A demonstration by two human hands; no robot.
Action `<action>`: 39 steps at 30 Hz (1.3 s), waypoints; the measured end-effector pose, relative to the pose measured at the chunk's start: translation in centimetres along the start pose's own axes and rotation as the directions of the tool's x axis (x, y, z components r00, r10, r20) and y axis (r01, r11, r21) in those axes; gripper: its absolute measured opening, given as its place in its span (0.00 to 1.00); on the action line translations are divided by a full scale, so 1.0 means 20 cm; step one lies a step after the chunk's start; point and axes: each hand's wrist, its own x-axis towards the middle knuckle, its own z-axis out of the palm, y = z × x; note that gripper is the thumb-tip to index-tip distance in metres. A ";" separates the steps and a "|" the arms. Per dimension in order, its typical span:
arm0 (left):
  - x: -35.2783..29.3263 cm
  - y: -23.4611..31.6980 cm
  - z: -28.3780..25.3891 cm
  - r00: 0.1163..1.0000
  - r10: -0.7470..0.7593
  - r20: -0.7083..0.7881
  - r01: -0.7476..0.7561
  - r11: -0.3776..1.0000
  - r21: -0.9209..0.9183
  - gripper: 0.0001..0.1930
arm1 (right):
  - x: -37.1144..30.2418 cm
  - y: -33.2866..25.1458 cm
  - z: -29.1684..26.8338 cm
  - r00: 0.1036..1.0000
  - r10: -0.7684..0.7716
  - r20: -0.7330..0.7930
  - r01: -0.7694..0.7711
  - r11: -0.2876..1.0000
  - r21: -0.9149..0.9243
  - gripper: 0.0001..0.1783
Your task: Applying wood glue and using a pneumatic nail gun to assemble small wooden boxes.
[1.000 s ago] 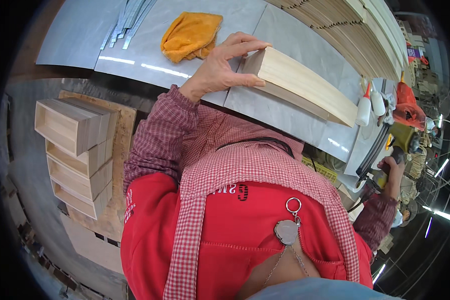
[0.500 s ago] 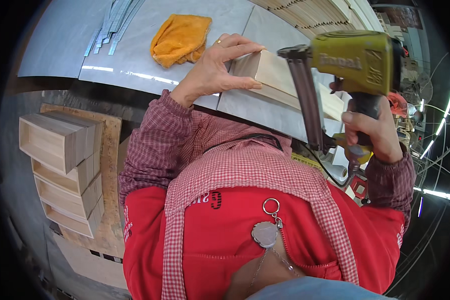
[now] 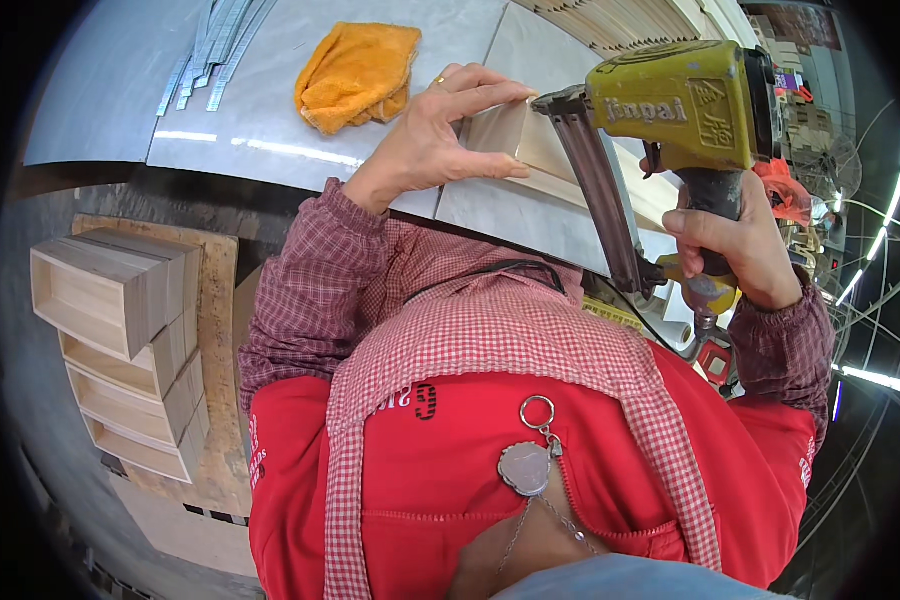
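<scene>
1. Curling round the black handle of a scuffed olive-yellow nail gun (image 3: 670, 105), your right hand (image 3: 735, 240) grasps it, thumb across the grip.
2. Your left hand (image 3: 435, 130) straddles the end of a pale, straight-grained wooden box (image 3: 545, 150), fingers at one corner and thumb at the other, grasping it.
3. That long box lies just inside the near edge of the smooth, glossy grey counter (image 3: 240, 110).
4. The gun's narrow metal nose overlaps the held end; you cannot tell whether they touch.
5. Farther from the near edge rests a rumpled, fuzzy orange cloth (image 3: 355, 75); toward the counter's left side, thin metal strips (image 3: 215, 50).
6. Beyond the near-left edge, open rectangular wooden trays (image 3: 120, 290) sit on a stained board (image 3: 218, 350).
</scene>
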 end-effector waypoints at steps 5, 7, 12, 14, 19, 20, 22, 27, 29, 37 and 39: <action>0.00 -0.01 0.00 1.000 0.005 0.003 -0.005 1.000 0.010 0.33 | 0.00 -0.02 0.03 0.999 0.003 -0.048 -0.003 1.000 0.009 0.11; 0.00 -0.02 0.00 1.000 0.012 0.002 -0.012 1.000 0.010 0.33 | 0.01 -0.01 0.02 1.000 0.002 -0.030 -0.002 1.000 -0.012 0.14; 0.00 -0.01 0.00 1.000 0.012 0.003 -0.012 1.000 0.003 0.33 | 0.01 0.00 0.00 1.000 0.002 -0.007 -0.003 0.999 -0.053 0.16; 0.00 -0.01 0.00 1.000 0.007 0.005 -0.007 1.000 -0.003 0.33 | 0.01 0.00 0.00 1.000 0.003 -0.003 -0.003 0.997 -0.075 0.16; 0.00 -0.02 0.00 1.000 0.019 0.007 -0.020 1.000 0.015 0.33 | 0.01 0.00 0.01 1.000 -0.012 -0.022 0.010 0.997 -0.077 0.16; 0.00 -0.02 0.00 1.000 0.019 0.007 -0.019 1.000 0.015 0.33 | 0.00 -0.01 0.01 1.000 -0.012 -0.021 0.010 0.997 -0.077 0.16; 0.00 -0.02 0.00 0.999 0.032 0.005 -0.032 0.999 0.017 0.33 | -0.02 -0.02 0.02 0.999 -0.020 -0.027 0.018 0.997 -0.076 0.16; 0.00 -0.03 0.00 0.999 0.041 0.001 -0.041 0.999 0.023 0.32 | -0.08 -0.01 0.04 1.000 0.004 -0.005 -0.004 0.997 -0.074 0.16; 0.00 -0.03 -0.01 0.999 0.039 -0.004 -0.039 0.999 0.031 0.31 | -0.10 0.01 0.04 0.999 0.031 0.023 -0.029 0.997 -0.074 0.16; 0.00 -0.03 0.00 0.999 0.034 -0.009 -0.033 0.999 0.028 0.31 | -0.13 0.04 0.04 0.995 0.094 0.016 -0.091 0.986 -0.139 0.15; 0.00 -0.03 0.00 0.999 0.037 -0.014 -0.036 0.999 0.039 0.31 | -0.13 0.04 0.06 0.996 0.092 0.012 -0.089 0.984 -0.153 0.14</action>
